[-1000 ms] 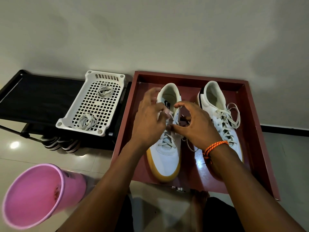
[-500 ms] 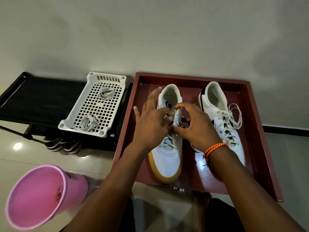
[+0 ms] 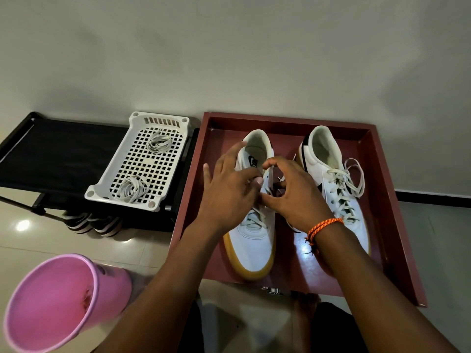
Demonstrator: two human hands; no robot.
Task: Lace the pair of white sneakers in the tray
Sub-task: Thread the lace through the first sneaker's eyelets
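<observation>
Two coiled shoelaces [image 3: 131, 189] lie in a white perforated basket [image 3: 122, 171] at ten o'clock, beyond a pink bucket [image 3: 51, 304] at eight o'clock. At the centre, in the dark red tray [image 3: 382, 200], the left hand [image 3: 229, 189] and the right hand [image 3: 293, 197] meet over the left sneaker [image 3: 252, 235], fingers curled, pinching its lace. At two o'clock the right sneaker [image 3: 328, 174] lies fully laced, beside the first one.
</observation>
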